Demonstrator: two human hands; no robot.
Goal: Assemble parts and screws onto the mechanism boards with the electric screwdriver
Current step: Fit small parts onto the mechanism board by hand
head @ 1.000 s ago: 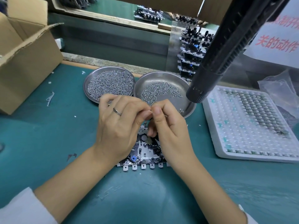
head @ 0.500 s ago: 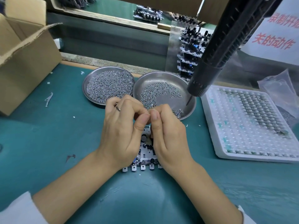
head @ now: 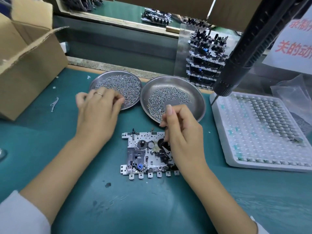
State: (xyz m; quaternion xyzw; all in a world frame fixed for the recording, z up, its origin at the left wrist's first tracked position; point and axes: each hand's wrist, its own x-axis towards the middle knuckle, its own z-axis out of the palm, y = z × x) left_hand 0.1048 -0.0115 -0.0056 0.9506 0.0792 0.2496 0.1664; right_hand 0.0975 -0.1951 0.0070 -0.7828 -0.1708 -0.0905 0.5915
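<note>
Bright even light; wide-angle edge bending; left hand [head: 97, 114] motion-blurred

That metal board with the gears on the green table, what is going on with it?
A person is fitting parts to the mechanism board by hand. The right hand hovers over its right side, fingers curled; whether they pinch anything is unclear. The left hand reaches into the left dish of screws. The electric screwdriver hangs untouched above, beside the white parts tray.

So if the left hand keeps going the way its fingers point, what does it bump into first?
Probably the screws in the left dish. The left hand reaches up and away from the person, fingertips already over that dish's near edge. It is blurred, so its height above them is unclear.
</note>
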